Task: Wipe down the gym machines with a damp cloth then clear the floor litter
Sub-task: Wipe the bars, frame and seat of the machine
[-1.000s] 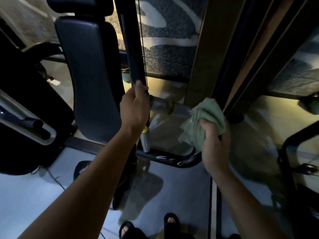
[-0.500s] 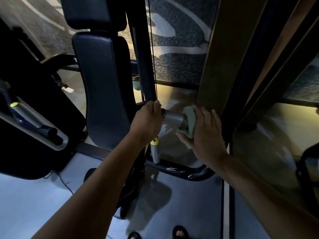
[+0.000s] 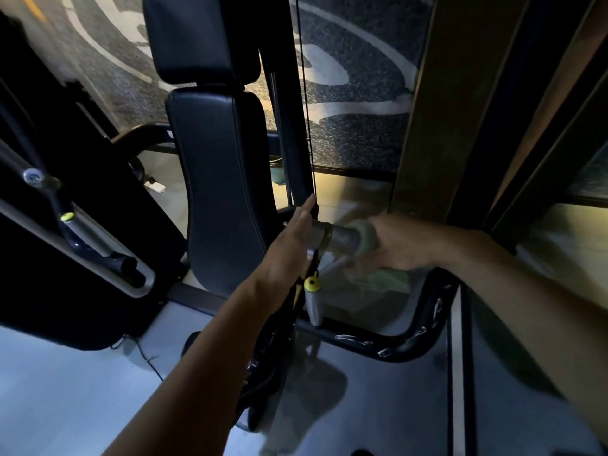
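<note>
The gym machine [image 3: 217, 179] filled the middle of the view, its dark padded backrest upright and a black frame tube [image 3: 408, 343] curving along the floor at its base. From the upright post a short grey handle bar [image 3: 339, 236] stuck out sideways. The left hand [image 3: 292, 245] lay against the post with fingers straight, steadying it rather than gripping. The right hand [image 3: 398, 245] – blurred – was wrapped round the green cloth [image 3: 368, 236] at the bar's outer end, a loose corner of it hanging below. To wipe well, the person would probably need to close the cloth fully round the bar, twist while drawing it along, and brace the post – the hanging corner tucked in so it did not snag
</note>
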